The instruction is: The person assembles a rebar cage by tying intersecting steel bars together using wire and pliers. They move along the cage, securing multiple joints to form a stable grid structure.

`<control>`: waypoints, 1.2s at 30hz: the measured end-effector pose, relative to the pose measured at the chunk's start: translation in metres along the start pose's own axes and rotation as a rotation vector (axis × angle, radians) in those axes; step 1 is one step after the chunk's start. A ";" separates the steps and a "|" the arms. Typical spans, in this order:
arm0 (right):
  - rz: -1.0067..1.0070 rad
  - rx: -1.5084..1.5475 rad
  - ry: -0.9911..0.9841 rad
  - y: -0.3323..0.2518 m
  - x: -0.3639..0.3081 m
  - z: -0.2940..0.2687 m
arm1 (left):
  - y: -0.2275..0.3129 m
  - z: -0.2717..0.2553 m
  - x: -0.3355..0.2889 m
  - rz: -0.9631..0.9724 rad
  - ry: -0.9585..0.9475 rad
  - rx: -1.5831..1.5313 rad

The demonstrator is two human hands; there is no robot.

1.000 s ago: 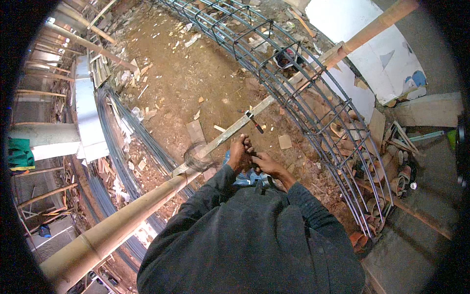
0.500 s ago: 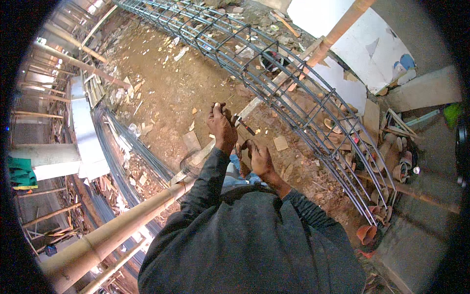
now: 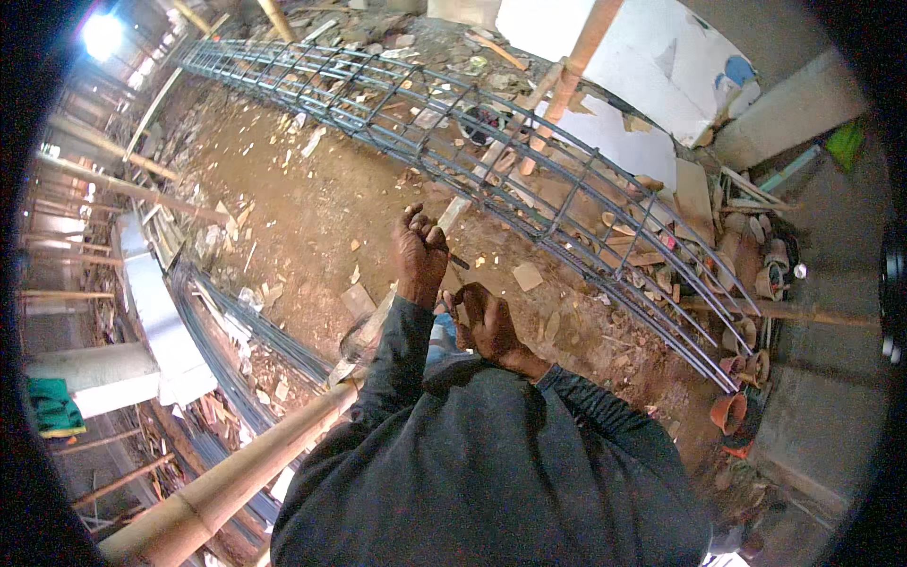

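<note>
My left hand point(image 3: 421, 257) is raised in front of me, its fingers curled in. From beside it juts the dark end of a slim tool point(image 3: 458, 262), mostly hidden by the hand, so its kind does not show. Lower and to the right, close to my body, my right hand point(image 3: 493, 326) has its fingers bent in a pinch. Whatever lies between them is too small or covered to make out. Past both hands, a long cage of steel rebar point(image 3: 545, 234) with square stirrups runs from far left to near right, apart from them.
A bamboo pole point(image 3: 236, 471) slants in from the lower left. Bundled steel rods point(image 3: 222, 293) lie left, beside a pale panel point(image 3: 151, 293). A wooden plank point(image 3: 453, 213) passes under the cage. Rubble covers the dirt floor; an orange pot point(image 3: 727, 413) sits right.
My view has swung, so the cage sits further left and a bright lamp shows at upper left. Less of the tool by my left hand is visible. My right hand has turned slightly.
</note>
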State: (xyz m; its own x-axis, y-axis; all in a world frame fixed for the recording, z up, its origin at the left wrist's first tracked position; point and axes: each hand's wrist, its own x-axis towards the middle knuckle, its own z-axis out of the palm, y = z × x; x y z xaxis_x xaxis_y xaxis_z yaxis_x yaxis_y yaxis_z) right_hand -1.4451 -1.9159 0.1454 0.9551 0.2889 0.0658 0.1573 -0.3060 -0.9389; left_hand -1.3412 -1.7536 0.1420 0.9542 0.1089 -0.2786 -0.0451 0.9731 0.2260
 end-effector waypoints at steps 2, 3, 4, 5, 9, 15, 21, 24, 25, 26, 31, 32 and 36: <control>0.018 0.036 0.007 -0.003 -0.005 -0.014 | -0.005 0.013 -0.002 -0.037 -0.060 -0.084; 0.002 0.062 0.009 -0.003 -0.007 -0.019 | -0.006 0.018 -0.003 -0.062 -0.113 -0.163; -0.045 0.000 0.028 -0.001 -0.008 -0.022 | -0.011 0.023 0.002 0.049 0.124 0.136; -0.123 -0.057 0.051 0.002 -0.009 -0.024 | -0.014 0.024 0.002 0.100 0.114 0.263; 0.161 -0.246 -0.114 0.024 -0.023 -0.026 | -0.038 0.016 0.000 0.328 0.062 0.776; -0.194 -0.197 -0.048 0.044 -0.035 -0.032 | -0.060 0.006 -0.012 0.779 -0.153 1.371; 0.262 0.057 -0.088 0.028 -0.048 -0.059 | -0.089 0.003 -0.031 0.064 0.195 0.643; 0.147 0.124 0.106 0.030 -0.045 -0.060 | -0.116 -0.012 -0.056 0.016 0.092 0.851; 0.063 0.135 0.188 0.034 -0.044 -0.062 | -0.118 -0.016 -0.058 -0.020 0.041 0.996; 0.210 0.251 0.232 0.038 -0.037 -0.059 | -0.122 -0.020 -0.060 0.041 -0.041 0.992; 0.287 0.131 0.329 0.059 -0.029 -0.076 | -0.124 -0.043 -0.059 -0.064 -0.246 1.204; 0.280 0.130 0.334 0.060 -0.028 -0.080 | -0.127 -0.047 -0.057 -0.145 -0.178 1.120; 0.272 -0.062 0.380 0.058 -0.028 -0.097 | -0.146 -0.058 -0.046 -0.281 -0.082 1.180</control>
State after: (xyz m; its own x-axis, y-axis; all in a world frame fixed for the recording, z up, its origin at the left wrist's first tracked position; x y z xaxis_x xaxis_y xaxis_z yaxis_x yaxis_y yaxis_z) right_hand -1.4381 -2.0293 0.1218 0.9861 -0.1583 -0.0504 -0.1081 -0.3811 -0.9182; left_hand -1.3960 -1.8885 0.0677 0.9051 -0.1314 -0.4043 0.4225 0.1730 0.8897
